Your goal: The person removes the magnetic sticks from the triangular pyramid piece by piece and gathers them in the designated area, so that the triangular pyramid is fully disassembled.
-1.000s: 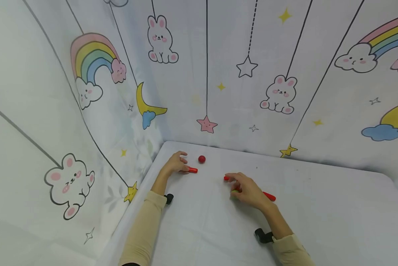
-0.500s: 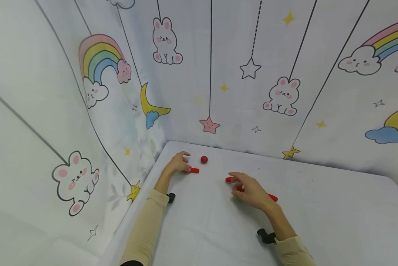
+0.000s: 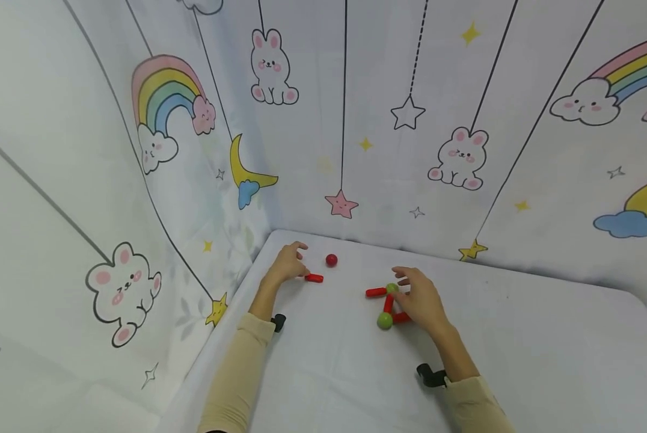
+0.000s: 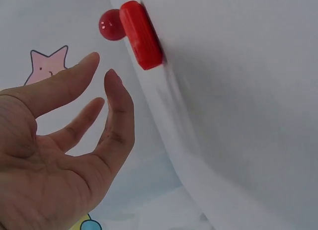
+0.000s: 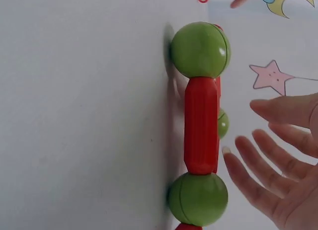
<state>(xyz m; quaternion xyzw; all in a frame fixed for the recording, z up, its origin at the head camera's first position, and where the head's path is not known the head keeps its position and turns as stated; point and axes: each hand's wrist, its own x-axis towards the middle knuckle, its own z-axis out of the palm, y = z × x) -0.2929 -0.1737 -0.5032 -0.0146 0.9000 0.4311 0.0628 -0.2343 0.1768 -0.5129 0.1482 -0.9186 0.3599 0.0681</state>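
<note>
Beside a loose red rod point(image 3: 314, 278) at the far left of the table, my left hand point(image 3: 289, 263) hovers with loosely bent fingers. In the left wrist view nothing lies between its thumb and fingertips, and the rod point(image 4: 141, 35) is apart from them. A red ball point(image 3: 331, 260) sits just beyond the rod. My right hand point(image 3: 420, 296) hangs over a joined chain of red rods point(image 3: 376, 293) and green balls point(image 3: 385, 320), partly hiding it. The right wrist view shows loosely spread fingers beside a red rod point(image 5: 201, 125) between two green balls point(image 5: 198, 50); the hand holds nothing.
A white cloth covers the table point(image 3: 323, 361). White curtains point(image 3: 302, 138) printed with rabbits, rainbows and stars rise behind it and along its left side. A black wrist camera point(image 3: 429, 376) is strapped below the right hand, another point(image 3: 279, 322) below the left.
My right hand has lifted and shifted away from the chain, uncovering green balls and red rods. The left hand has barely moved, showing slightly more of the loose rod. The head view has shifted a little.
</note>
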